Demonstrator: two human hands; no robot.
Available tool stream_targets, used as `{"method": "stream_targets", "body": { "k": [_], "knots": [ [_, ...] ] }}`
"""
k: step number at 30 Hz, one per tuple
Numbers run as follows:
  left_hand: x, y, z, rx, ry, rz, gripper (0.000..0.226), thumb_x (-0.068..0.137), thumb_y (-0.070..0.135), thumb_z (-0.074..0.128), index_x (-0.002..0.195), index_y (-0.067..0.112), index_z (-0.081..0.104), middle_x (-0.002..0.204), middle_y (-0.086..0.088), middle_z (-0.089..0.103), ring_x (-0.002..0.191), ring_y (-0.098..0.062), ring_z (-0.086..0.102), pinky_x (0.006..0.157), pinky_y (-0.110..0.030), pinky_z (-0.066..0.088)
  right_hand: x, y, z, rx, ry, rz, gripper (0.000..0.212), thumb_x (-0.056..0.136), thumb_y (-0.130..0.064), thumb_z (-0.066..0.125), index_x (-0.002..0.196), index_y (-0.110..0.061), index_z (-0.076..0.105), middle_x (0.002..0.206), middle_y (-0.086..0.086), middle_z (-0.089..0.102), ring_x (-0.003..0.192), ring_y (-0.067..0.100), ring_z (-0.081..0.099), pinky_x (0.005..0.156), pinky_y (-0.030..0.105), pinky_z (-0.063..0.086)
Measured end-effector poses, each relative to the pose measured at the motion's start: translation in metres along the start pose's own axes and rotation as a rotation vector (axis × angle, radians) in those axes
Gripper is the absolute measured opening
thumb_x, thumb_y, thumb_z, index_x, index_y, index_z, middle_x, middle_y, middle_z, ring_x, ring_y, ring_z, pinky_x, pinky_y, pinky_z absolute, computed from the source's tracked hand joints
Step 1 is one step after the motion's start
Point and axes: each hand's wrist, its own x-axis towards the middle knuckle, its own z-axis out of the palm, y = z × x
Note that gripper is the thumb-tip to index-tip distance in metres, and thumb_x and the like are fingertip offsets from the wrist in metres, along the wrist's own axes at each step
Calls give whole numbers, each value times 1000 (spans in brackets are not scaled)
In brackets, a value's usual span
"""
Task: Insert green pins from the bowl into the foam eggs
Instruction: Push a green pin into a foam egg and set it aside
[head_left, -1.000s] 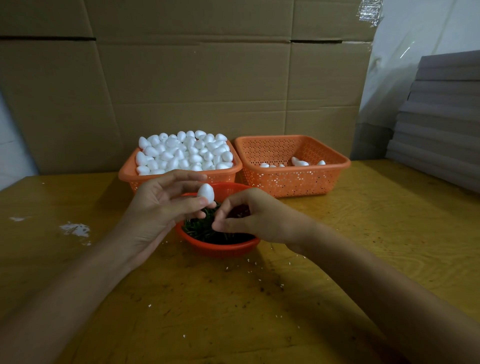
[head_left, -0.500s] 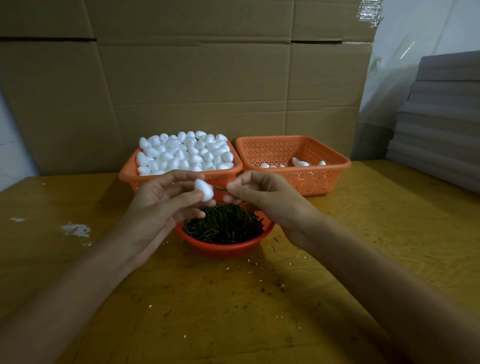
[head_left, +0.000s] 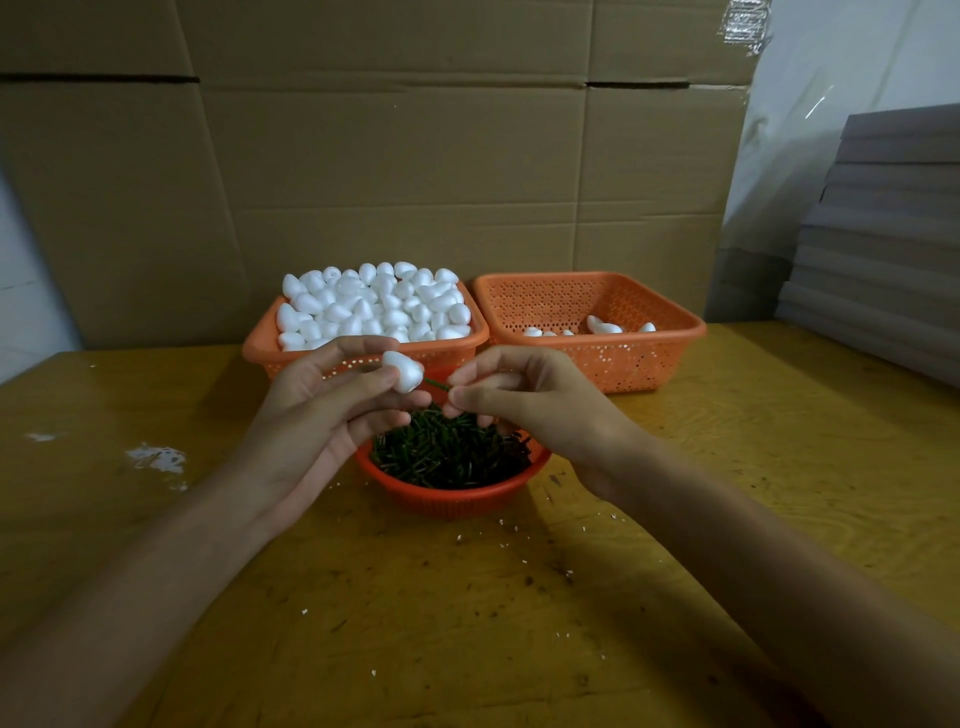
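Observation:
My left hand (head_left: 317, 415) holds a white foam egg (head_left: 404, 371) between thumb and fingers, just above the red bowl (head_left: 452, 499). The bowl is heaped with dark green pins (head_left: 447, 452). My right hand (head_left: 524, 405) pinches one green pin (head_left: 435, 384) whose tip meets the egg's right side. An orange basket (head_left: 265, 343) piled with white foam eggs (head_left: 374, 301) stands behind my left hand. A second orange basket (head_left: 680, 332) at the right holds a few eggs on its floor.
Everything sits on a yellow wooden table (head_left: 519, 597) sprinkled with white foam crumbs. A wall of cardboard boxes (head_left: 389, 156) rises right behind the baskets. A stack of grey boards (head_left: 883, 234) lies at the table's right edge.
My right hand lifted out of the bowl with a green pin and brought it to the egg. The left hand turned the egg from upright to sideways toward the pin.

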Motion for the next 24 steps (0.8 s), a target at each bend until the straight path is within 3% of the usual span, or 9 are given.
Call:
{"method": "stream_targets", "body": {
  "k": [5,9,12,17,21,24],
  "knots": [
    [-1,1,-2,17,-27,-8,43,79,16,79,120,11,67,110,-23,77,101,-33,78,70,-23,61,-1,5,7,-138,-65,-49,18,93,-12,76,111,-12,78,92,2,81,79,1,70,80,18,56],
    [0,1,-3,28,-54,-14,39,82,13,77,119,12,68,114,-24,76,103,-34,78,72,-23,62,1,8,13,-318,-60,-57,9,92,-16,78,99,-22,81,89,-7,81,84,12,75,95,44,59],
    [0,1,-4,18,-70,-16,37,85,14,74,121,12,66,116,-23,76,104,-33,77,73,-23,62,1,9,13,-317,-40,-65,8,87,-16,83,93,-20,81,89,-6,80,87,12,76,96,50,59],
    [0,1,-4,-4,-77,-23,33,90,15,71,122,14,66,119,-23,75,105,-33,77,72,-23,62,1,10,11,-313,-23,-61,13,81,-21,89,85,-16,77,86,0,79,83,16,76,90,49,61],
    [-1,2,-3,-13,-68,-26,31,88,15,70,119,18,71,119,-22,75,105,-34,77,70,-23,62,1,13,12,-281,21,-102,14,84,-18,86,83,-15,73,80,0,77,69,18,73,72,31,57],
    [-1,2,-2,-1,-66,-23,26,88,15,71,112,20,77,118,-22,76,104,-34,78,70,-22,61,3,14,12,-250,71,-106,16,87,-17,83,88,-15,67,84,2,79,69,21,74,67,31,54]
  ]
}}
